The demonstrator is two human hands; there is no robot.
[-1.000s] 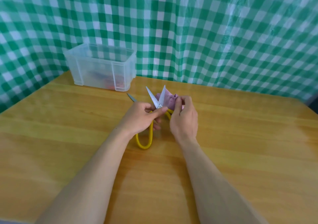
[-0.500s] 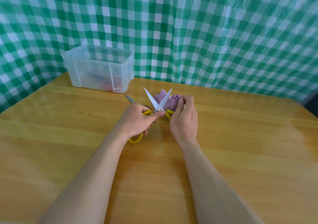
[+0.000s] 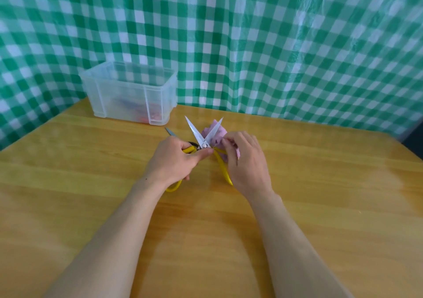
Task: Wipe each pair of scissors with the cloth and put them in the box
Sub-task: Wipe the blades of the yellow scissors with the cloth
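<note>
Yellow-handled scissors, blades apart: left hand gripped one handle, right hand pinched pink cloth; second pair mostly hidden.

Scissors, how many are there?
2 for sure: the yellow scissors in the left hand, blades apart, and a second pair lying behind that hand. The box may hide more.
</note>
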